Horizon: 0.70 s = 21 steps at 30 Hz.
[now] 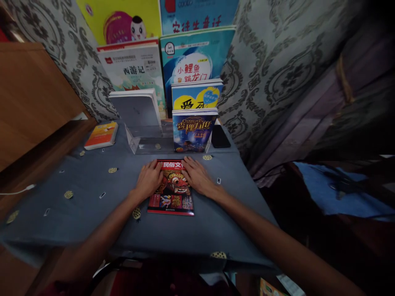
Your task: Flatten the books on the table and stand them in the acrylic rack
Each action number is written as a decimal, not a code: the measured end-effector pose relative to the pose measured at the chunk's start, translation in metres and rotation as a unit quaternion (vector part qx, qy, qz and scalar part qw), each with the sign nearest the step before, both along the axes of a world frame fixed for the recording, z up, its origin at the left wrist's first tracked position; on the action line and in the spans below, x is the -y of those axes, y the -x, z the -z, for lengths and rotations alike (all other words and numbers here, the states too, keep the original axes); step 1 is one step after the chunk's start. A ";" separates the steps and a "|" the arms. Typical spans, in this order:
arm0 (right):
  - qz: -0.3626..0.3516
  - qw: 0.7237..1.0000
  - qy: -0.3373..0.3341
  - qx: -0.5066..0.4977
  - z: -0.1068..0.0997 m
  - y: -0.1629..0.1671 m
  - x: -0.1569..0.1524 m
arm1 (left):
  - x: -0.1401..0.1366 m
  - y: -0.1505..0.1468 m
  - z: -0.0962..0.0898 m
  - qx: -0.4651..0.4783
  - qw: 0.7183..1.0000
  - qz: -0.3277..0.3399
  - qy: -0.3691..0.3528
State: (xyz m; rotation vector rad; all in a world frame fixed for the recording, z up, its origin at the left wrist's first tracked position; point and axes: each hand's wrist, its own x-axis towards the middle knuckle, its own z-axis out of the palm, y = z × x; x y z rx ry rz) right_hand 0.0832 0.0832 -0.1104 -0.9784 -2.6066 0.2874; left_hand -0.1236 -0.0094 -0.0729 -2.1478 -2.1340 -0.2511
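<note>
A book with a red title band and a colourful mask on its cover [175,185] lies flat on the blue-grey cloth. My left hand [149,177] rests over its upper left edge, fingers stretched out toward the top. On the opposite side, my right hand [197,174] lies with spread fingers across the upper right part of the cover. Both palms face down, and parts of the title and mask are covered by the fingers. Just beyond the book stands a clear acrylic rack [148,146], holding a dark blue book with gold lettering [194,129] upright.
Behind the rack stand a grey-covered book [135,107], a white-and-teal book [135,68] and a teal book [197,57]. An orange book [101,135] lies at the left. A black phone [220,136] lies right of the rack. A white cable [18,191] reaches in from the left.
</note>
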 end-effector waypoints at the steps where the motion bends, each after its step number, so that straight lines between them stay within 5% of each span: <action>1: 0.008 1.000 0.000 0.003 0.000 0.001 0.001 | -0.001 -0.001 0.000 0.012 1.000 -0.006 0.000; 6: 0.013 1.000 0.016 0.003 -0.001 0.003 0.002 | -0.015 0.003 0.004 0.210 0.977 -0.021 -0.031; 8: 0.001 1.000 0.019 -0.013 0.000 0.002 0.001 | -0.024 0.012 0.005 0.389 0.918 -0.062 -0.045; 11: -0.011 0.999 0.022 -0.034 0.003 0.001 -0.002 | -0.035 0.028 0.002 0.598 0.790 -0.136 -0.027; 21: -0.027 0.994 0.057 -0.094 0.017 -0.002 -0.010 | -0.030 0.032 -0.006 0.738 0.651 -0.148 0.101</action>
